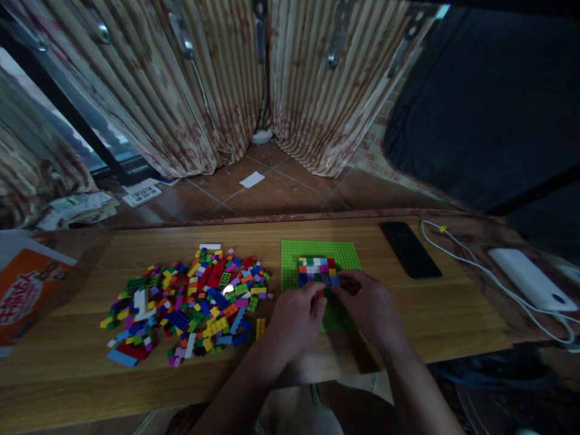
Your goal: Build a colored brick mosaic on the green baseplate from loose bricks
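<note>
A loose heap of coloured bricks (190,299) spreads over the desk (453,314) to your left, with one yellow brick (260,328) lying apart at its near edge, close by your left wrist. On the far right lie a dark phone (409,249), a white cable (475,272) and a white power bank (528,279), all well clear of your hands. An orange box (25,293) sits at the left end.

The green baseplate (317,260) lies flat just ahead of you, carrying a low block of mixed bricks (317,270). Your left hand (296,320) and right hand (369,305) meet over its near half, covering it, fingers curled inward. Between the fingertips sits a small red brick (321,293), which both hands seem to pinch, though the dim light leaves the grip uncertain. Both forearms angle in from the desk's near edge.
</note>
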A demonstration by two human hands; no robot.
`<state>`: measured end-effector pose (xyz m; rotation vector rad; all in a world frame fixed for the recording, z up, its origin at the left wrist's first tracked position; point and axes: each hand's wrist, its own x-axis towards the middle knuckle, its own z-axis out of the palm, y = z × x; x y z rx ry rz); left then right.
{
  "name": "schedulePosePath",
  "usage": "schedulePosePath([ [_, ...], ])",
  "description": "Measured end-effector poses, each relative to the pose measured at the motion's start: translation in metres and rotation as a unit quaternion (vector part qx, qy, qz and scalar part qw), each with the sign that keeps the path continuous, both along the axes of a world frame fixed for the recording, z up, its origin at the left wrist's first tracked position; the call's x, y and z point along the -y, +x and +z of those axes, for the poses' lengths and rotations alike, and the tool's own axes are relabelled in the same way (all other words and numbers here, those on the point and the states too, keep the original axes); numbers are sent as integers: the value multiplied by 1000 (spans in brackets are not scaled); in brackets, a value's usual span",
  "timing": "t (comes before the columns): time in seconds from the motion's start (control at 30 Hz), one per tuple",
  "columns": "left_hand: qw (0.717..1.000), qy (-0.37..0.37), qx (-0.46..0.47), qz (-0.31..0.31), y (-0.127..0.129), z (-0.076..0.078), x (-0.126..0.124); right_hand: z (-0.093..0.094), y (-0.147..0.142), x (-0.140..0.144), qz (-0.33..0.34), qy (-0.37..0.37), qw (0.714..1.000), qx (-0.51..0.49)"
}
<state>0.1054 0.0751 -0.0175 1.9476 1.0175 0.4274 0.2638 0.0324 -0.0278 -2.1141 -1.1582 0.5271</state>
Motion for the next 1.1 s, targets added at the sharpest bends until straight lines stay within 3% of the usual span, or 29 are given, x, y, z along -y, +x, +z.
schedulePosePath([
  [0.2, 1000, 0, -19, -7, -1, 1, 0, 6, 3, 1, 5, 5, 999, -36],
  [0.33, 1000, -3, -22, -13, -1, 3, 1, 8, 9, 2, -12, 8, 1000, -7],
  [0.53, 1000, 2, -24, -15, -1, 1, 0, 3, 9, -3, -6, -27, 999, -28],
  [1.1, 998, 24, -49, -26, -3, -1, 4, -8, 15, -8, -28, -29, 996, -79],
])
